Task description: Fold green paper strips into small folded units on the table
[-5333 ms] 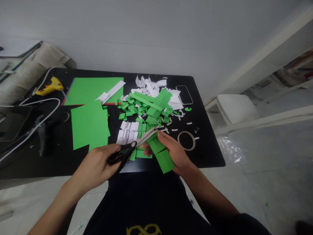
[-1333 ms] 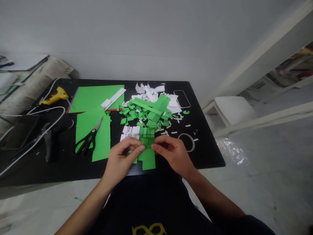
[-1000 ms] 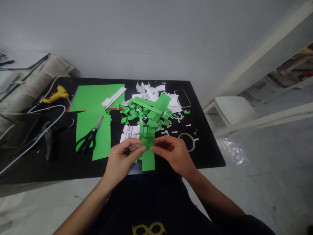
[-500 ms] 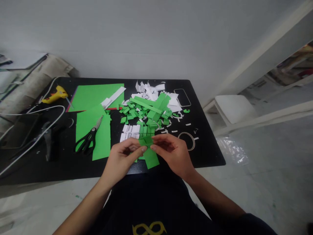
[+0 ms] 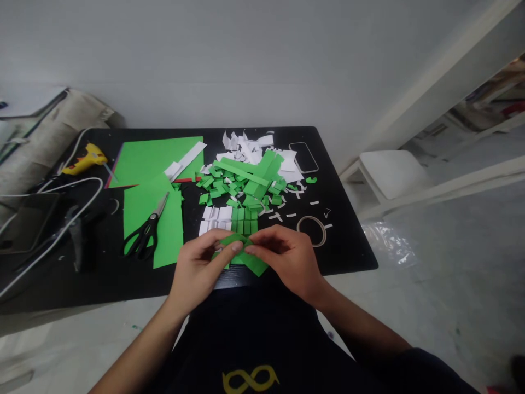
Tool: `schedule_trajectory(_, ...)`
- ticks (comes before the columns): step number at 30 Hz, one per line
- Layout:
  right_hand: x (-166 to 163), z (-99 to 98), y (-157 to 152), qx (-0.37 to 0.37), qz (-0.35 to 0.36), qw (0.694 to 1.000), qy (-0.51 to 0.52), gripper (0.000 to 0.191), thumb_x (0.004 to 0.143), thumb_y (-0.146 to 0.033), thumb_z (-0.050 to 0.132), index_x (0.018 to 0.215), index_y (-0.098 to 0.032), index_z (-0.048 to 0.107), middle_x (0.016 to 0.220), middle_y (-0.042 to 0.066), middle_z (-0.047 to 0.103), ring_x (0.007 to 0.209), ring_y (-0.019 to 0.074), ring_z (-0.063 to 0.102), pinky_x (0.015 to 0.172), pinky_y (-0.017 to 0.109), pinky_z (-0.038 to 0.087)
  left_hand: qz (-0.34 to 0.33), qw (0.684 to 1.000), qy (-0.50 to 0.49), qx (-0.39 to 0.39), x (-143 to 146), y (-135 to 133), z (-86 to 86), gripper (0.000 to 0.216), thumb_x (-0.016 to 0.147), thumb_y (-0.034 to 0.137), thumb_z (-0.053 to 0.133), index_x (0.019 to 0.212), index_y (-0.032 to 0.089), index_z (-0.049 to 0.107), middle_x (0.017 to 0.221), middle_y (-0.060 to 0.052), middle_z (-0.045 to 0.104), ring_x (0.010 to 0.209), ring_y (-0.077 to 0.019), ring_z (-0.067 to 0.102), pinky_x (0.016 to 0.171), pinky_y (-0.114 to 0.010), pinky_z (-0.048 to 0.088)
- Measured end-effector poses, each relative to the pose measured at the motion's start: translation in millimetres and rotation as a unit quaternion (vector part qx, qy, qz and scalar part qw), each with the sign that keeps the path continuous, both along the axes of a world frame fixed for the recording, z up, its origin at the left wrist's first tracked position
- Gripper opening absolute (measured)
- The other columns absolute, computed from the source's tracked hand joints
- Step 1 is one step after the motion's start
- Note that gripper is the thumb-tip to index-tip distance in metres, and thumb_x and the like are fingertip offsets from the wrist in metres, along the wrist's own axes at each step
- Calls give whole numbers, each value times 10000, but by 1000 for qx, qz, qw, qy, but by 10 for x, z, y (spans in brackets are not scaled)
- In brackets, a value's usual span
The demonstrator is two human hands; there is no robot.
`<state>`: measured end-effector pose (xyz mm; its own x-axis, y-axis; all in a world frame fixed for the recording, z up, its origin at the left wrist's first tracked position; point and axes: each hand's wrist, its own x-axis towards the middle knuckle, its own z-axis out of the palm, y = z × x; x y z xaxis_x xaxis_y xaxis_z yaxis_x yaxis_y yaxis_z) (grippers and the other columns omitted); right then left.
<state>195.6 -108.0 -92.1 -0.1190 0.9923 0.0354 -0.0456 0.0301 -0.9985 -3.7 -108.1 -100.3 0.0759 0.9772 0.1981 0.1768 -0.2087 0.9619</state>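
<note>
Both hands meet over the near edge of the black table (image 5: pixel 353 257). My left hand (image 5: pixel 200 268) and my right hand (image 5: pixel 287 257) pinch a green paper strip (image 5: pixel 252 262) between thumbs and fingertips; the strip is bent at its top and tilts down to the right. Just beyond the fingers lie rows of small green and white paper squares (image 5: pixel 229 219). A heap of green paper pieces (image 5: pixel 246 180) sits further back. Black-handled scissors (image 5: pixel 145 232) rest on a green sheet (image 5: pixel 153 224) to the left, apart from my hands.
A roll of tape (image 5: pixel 311 230) lies right of my right hand. A phone (image 5: pixel 303 157) and white scraps (image 5: pixel 246 143) are at the back. A yellow glue gun (image 5: pixel 82 158), white cables (image 5: pixel 61 189) and a large green sheet (image 5: pixel 151 158) fill the left. A white stool (image 5: pixel 394 172) stands to the right.
Five seconds ago my left hand cut the strip with the scissors; they now lie on the green sheet. Over the last second both hands have turned the strip's lower end rightward.
</note>
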Motion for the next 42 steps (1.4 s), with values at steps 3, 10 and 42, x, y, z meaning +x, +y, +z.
schedule_trajectory(3, -16, 18, -12, 14, -14, 1000, -3, 119, 826, -233, 928, 911, -256, 848, 856, -6, 845, 804, 182, 817, 758, 289, 671, 38, 999, -2, 6, 29, -31, -23, 32, 901, 244, 828, 890, 224, 805, 698, 33, 722, 586, -86, 605, 550, -170, 473)
schedule_trajectory(10, -38, 50, -53, 88, -49, 994, -46, 100, 865, -180, 898, 918, -251, 852, 876, 4, 853, 792, 181, 806, 742, 296, 651, 37, 997, -33, 63, 96, -103, 28, 123, 924, 123, 785, 938, 240, 821, 925, 8, 848, 802, -129, 790, 738, -198, 624)
schedule_trajectory(42, 20, 123, -18, -141, 119, 968, 170, 215, 911, -395, 857, 996, -209, 791, 748, -12, 782, 627, 140, 741, 627, 277, 644, -1, 957, 66, 284, -10, -119, 61, 374, 871, -14, 761, 1151, 233, 781, 1020, -47, 826, 942, -236, 790, 830, -401, 644)
